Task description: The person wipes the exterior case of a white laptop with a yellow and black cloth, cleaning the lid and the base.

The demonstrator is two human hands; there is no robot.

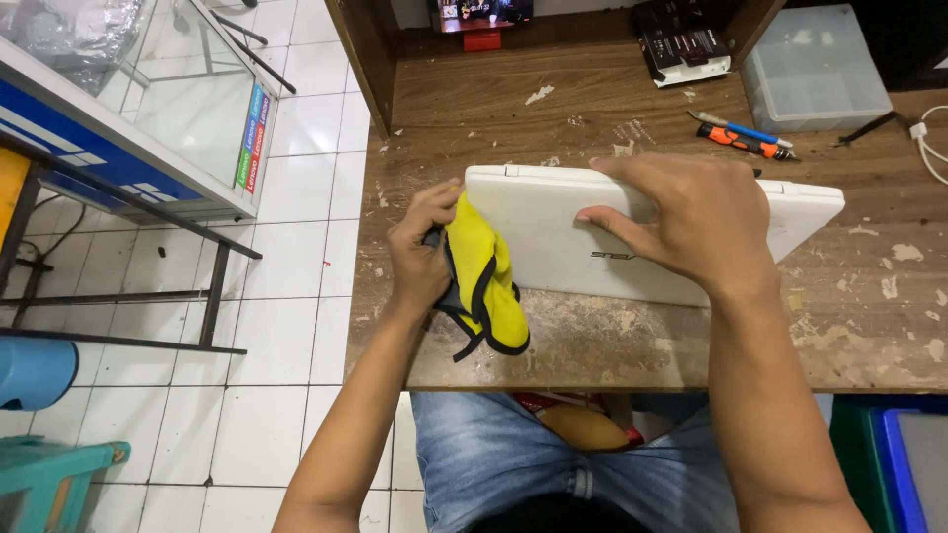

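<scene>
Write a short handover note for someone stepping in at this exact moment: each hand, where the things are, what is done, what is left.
Left hand: grips a yellow cloth with black edging, pressed to the left end of the closed white laptop.
Right hand: flat on the lid, steadying it.
The laptop lies on the worn wooden desk; screwdrivers lie behind it.
Done: cannot tell how much is wiped.
Left: probably the rest of the lid.

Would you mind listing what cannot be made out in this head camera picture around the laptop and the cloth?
- White laptop: the middle of its lid is hidden under the right hand.
- Yellow cloth: its upper end is bunched inside the left hand, and it covers the laptop's left edge.
- Clear plastic box: contents too blurred through the lid to tell.
- Blue container: cut off by the lower right corner.
</scene>
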